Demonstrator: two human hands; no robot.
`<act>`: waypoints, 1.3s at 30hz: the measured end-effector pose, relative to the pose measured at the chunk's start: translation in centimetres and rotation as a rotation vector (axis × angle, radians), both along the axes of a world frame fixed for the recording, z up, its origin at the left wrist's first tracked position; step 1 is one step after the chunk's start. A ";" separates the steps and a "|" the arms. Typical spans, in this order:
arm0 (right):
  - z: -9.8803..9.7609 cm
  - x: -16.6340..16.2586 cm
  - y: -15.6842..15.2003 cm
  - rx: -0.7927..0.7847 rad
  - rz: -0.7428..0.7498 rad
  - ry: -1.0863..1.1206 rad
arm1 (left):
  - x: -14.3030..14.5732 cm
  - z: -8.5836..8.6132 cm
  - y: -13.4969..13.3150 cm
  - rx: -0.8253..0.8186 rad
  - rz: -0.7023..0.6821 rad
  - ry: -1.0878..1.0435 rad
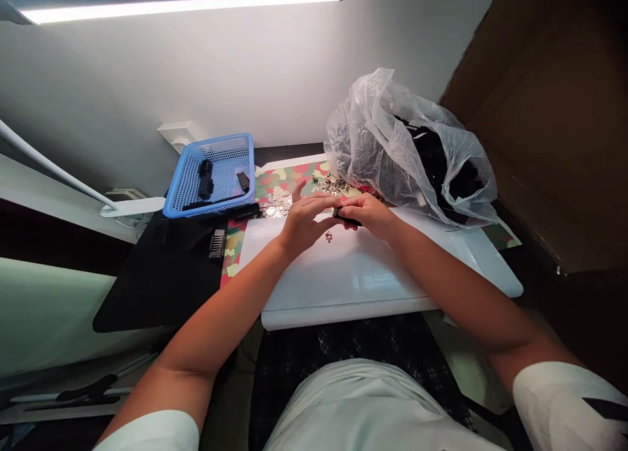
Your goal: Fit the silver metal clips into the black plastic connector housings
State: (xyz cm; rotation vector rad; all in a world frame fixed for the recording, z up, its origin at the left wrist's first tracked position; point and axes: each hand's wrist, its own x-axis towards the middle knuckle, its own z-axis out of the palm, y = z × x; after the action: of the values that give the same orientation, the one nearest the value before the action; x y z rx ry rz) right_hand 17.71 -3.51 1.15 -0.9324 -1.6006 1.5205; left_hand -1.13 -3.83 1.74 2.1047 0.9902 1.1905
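Over the white board (343, 274), both of my hands meet around a small black part (351, 220), mostly covered by fingers; its exact kind is unclear. My right hand (370, 215) is closed around it. The thumb and fingertips of my left hand (307, 220) pinch its left end, with one finger raised. Just below the hands, a small shiny metal piece (328, 237) lies on the board. Beyond them are a heap of small metal pieces (333, 185) and a spread of flat silvery pieces (275, 206).
A blue basket (248, 189) holding several black parts stands at the back left. Near it, a black comb-like piece (217, 243) lies on the black table (161, 274). At the back right sits a clear plastic bag (377, 137) of black items, beside a cardboard panel (549, 137).
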 end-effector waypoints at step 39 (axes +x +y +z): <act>-2.0 0.6 0.7 1.103 -0.230 -0.312 | 0.1 -1.2 0.4 0.261 0.087 0.019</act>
State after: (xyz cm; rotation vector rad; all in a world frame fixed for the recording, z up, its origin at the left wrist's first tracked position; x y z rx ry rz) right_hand 18.27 -2.83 -0.81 -0.6568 -2.0653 0.1868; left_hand -1.07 -3.46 0.57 2.2952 0.9893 1.4117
